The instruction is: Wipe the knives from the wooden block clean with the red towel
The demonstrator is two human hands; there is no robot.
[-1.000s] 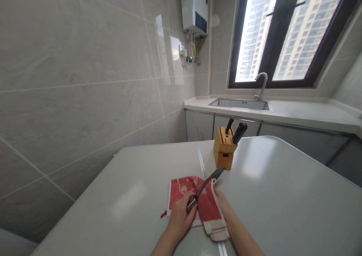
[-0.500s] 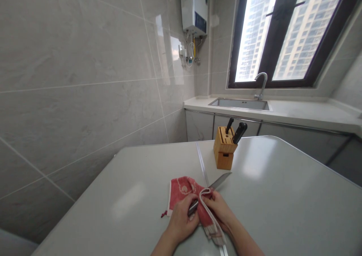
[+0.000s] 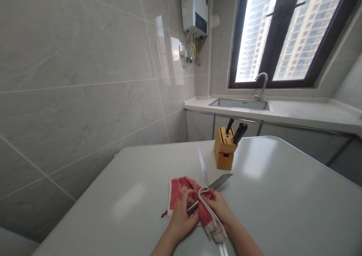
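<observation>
A kitchen knife (image 3: 221, 181) points away to the right, its blade coming out of a red and white towel (image 3: 177, 196). My left hand (image 3: 183, 215) is closed around the knife's dark, shiny handle, with part of the towel beneath it. On the other side, my right hand (image 3: 219, 207) pinches the folded towel around the blade near the handle. The middle of the blade is covered by cloth and fingers. Just beyond the tip stands a wooden knife block (image 3: 224, 150) with two black-handled knives in its slots.
The pale table (image 3: 135, 207) has a metal seam (image 3: 201, 160) running across it. Behind it is a counter with a sink (image 3: 240, 104) and a tap (image 3: 263, 84). A tiled wall (image 3: 85, 109) borders the left side; a water heater (image 3: 195, 11) hangs in the corner.
The knife has turned slightly about its length, so its blade face shows broader. My left fingers have shifted a little on the handle. The knife block stays in place.
</observation>
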